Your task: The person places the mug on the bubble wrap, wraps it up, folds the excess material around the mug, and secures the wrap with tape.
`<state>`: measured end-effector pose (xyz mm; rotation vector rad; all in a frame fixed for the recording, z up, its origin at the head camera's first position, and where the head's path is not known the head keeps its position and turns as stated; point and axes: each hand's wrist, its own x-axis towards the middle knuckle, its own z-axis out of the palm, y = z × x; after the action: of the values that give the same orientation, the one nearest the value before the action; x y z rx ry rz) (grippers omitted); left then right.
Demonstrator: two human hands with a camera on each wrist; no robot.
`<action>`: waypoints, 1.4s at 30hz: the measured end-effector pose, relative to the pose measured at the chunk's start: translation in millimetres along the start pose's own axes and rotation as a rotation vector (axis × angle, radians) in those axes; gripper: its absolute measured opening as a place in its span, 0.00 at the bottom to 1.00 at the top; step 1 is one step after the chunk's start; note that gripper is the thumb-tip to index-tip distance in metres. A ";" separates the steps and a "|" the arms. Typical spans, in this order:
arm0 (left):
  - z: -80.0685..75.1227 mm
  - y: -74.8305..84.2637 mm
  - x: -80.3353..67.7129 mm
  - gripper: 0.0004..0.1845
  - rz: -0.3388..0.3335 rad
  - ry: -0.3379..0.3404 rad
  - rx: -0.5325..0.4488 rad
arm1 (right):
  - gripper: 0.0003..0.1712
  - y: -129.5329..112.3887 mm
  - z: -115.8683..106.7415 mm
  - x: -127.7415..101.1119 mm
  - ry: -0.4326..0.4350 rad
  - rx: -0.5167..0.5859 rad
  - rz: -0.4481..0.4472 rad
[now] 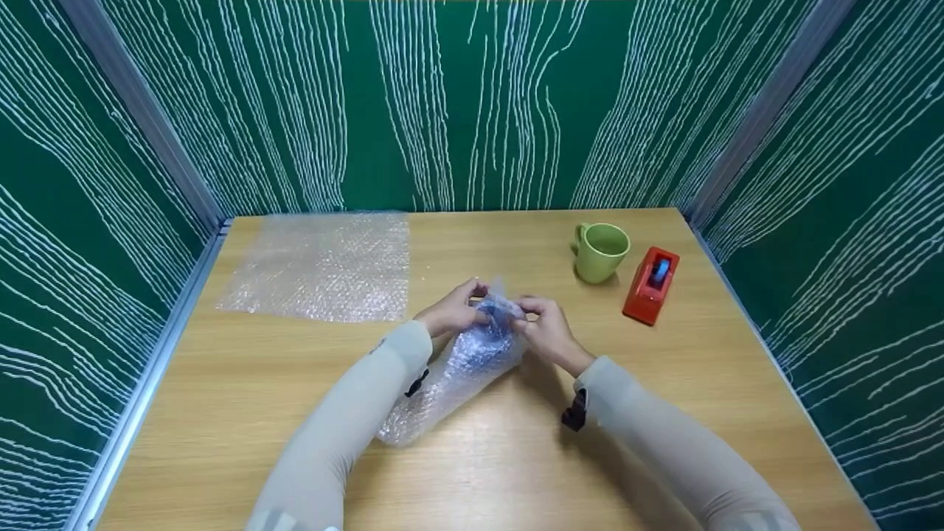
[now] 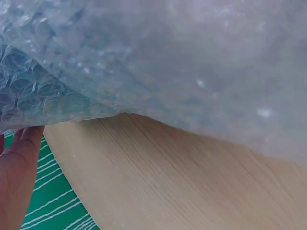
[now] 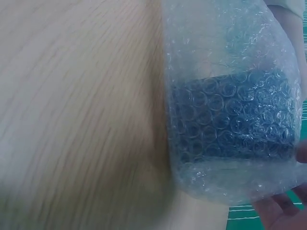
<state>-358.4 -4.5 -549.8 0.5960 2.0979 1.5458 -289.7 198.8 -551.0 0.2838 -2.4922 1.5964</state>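
A length of clear bubble wrap (image 1: pixel 442 387) is folded round a dark blue thing (image 3: pixel 232 117); the layers of bubbles blur its shape. My left hand (image 1: pixel 453 308) grips the upper end of this wrap from the left, its thumb over the plastic. From the right, my right hand (image 1: pixel 547 328) pinches the gathered end between thumb and fingers. The wrap's loose lower part slants down toward my left forearm. Up close, the left wrist view is mostly filled by the plastic.
Flat at the back left of the wooden table (image 1: pixel 243 383) lies another bubble wrap sheet (image 1: pixel 324 269). A green mug (image 1: pixel 599 254) stands at the back right, beside a red tape dispenser (image 1: pixel 649 291) holding a blue roll. Green walls with white lines enclose the table.
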 end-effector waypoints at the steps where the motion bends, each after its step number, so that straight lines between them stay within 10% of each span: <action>1: -0.2 0.3 -0.3 0.31 -0.005 0.005 -0.004 | 0.18 -0.1 -0.2 0.4 -0.014 -0.005 -0.013; 21: -12.3 1.3 -3.6 0.26 -0.102 -0.078 -0.271 | 0.27 -6.6 -10.7 -2.5 -0.297 -0.192 -0.034; 42: -16.0 0.1 -9.8 0.38 -0.057 -0.173 -0.070 | 0.19 -5.8 0.4 -4.2 -0.097 -0.008 0.059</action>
<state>-360.2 -22.4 -544.4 0.6164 1.9080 1.4749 -284.2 196.3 -547.1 0.2963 -2.6021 1.6314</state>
